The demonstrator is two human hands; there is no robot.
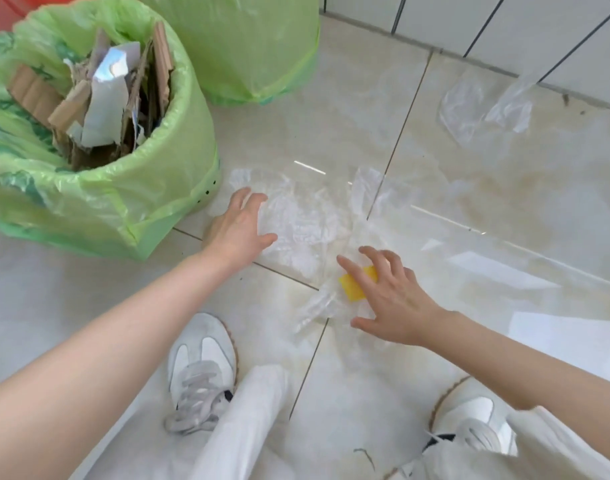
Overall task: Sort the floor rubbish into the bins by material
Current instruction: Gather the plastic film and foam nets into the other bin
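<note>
The person crouched over a pale tiled floor (pixel 504 209), both bare arms stretched forward. The left hand (pixel 239 230) was open, its fingers spread and nearly straight, reaching onto the left edge of a crumpled sheet of clear plastic (pixel 303 216) that lay flat on the tiles in the middle of the scene. The right hand (pixel 390 299) was also open, fingers splayed and slightly bent, hovering over or just touching the near right part of the same plastic; whether it pressed down could not be told. A small yellow piece (pixel 353 287) lay on the plastic, partly covered by the right hand's fingers.

To the far left stood a bin lined with a green bag (pixel 123 202), just beside the left hand. It held torn cardboard (pixel 161 60) standing on edge and pieces of white paper (pixel 104 105). A second bin with a green bag (pixel 248 46) stood behind it, farther off, its inside out of view.

Another piece of clear plastic (pixel 483 102) lay on the floor at the far right, near the base of the white tiled wall (pixel 539 26) and well apart from both hands.

Close in, two white shoes showed, the left shoe (pixel 201 372) and the right shoe (pixel 473 420), below white trouser legs (pixel 248 420).
</note>
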